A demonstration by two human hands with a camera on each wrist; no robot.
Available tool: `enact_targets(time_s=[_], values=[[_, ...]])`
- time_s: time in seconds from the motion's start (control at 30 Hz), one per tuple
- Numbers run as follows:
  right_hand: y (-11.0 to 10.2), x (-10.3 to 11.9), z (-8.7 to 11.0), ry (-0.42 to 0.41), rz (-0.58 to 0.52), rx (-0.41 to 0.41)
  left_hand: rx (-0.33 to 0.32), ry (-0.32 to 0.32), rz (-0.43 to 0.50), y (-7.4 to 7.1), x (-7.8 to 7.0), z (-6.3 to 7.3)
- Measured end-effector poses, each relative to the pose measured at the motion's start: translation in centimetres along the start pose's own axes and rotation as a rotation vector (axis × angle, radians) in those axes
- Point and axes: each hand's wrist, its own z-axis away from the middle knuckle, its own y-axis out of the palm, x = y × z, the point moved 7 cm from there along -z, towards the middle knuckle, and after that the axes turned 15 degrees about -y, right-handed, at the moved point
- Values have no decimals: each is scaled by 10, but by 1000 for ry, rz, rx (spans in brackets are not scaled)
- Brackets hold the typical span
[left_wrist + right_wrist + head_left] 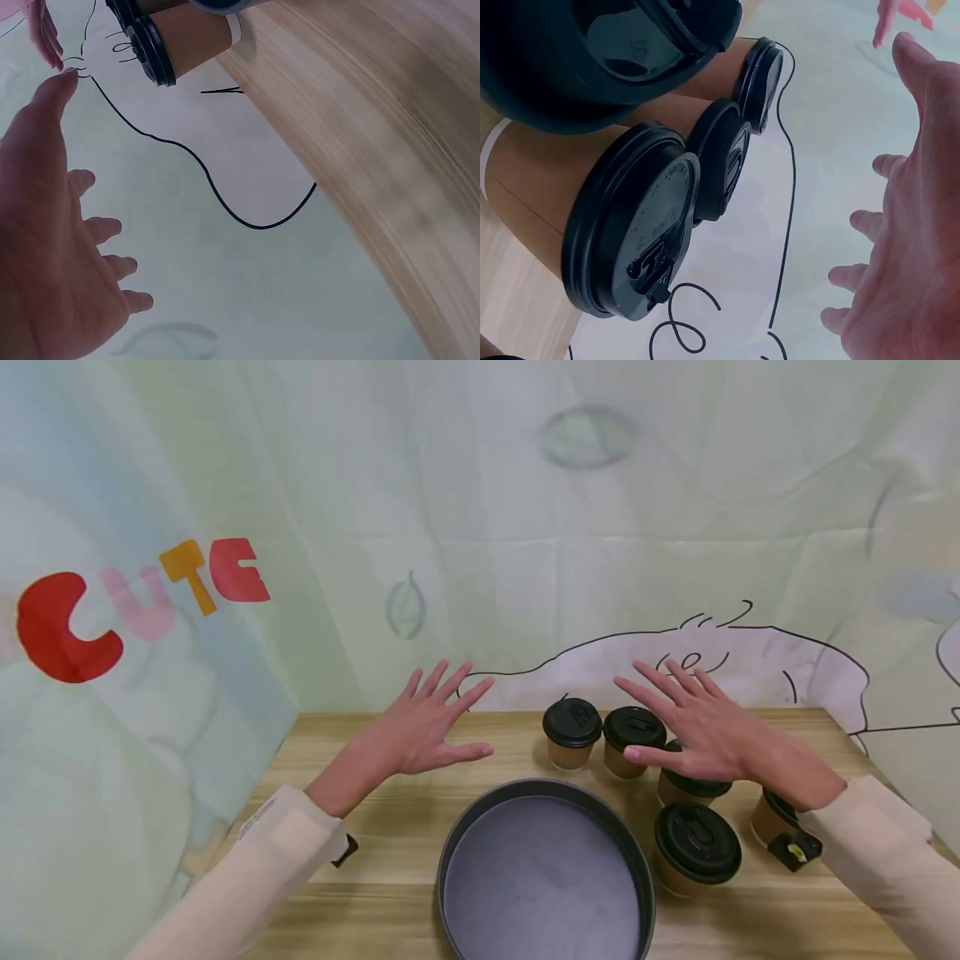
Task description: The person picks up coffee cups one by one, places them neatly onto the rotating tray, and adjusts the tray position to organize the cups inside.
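My left hand hovers over the table's back left part, fingers spread and straight, holding nothing. Above the paper cups at the right, my right hand is likewise spread and holds nothing. Several brown paper cups with black lids stand upright: one at the back, another beside it, and a nearer one by the pan. The right hand and wrist partly cover two more. A round dark grey pan lies at the front middle. In the right wrist view, a lidded cup is apart from the palm.
The wooden table ends at a pale printed curtain behind and on the left. Red, pink and orange letters decorate the left side. A small black device sits at the right wrist.
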Motion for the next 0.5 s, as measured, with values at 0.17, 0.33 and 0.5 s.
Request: enact_targets(time_s=[0.17,0.33,0.5], values=[[-6,5,15,-18,-40,-83,15,7,147,0,8,8],[-8,14,38,-29,-88,-161,-5,-2,292,3,20,23],[-2,27,60,-35,-148,-250,-53,-13,471,12,26,40]])
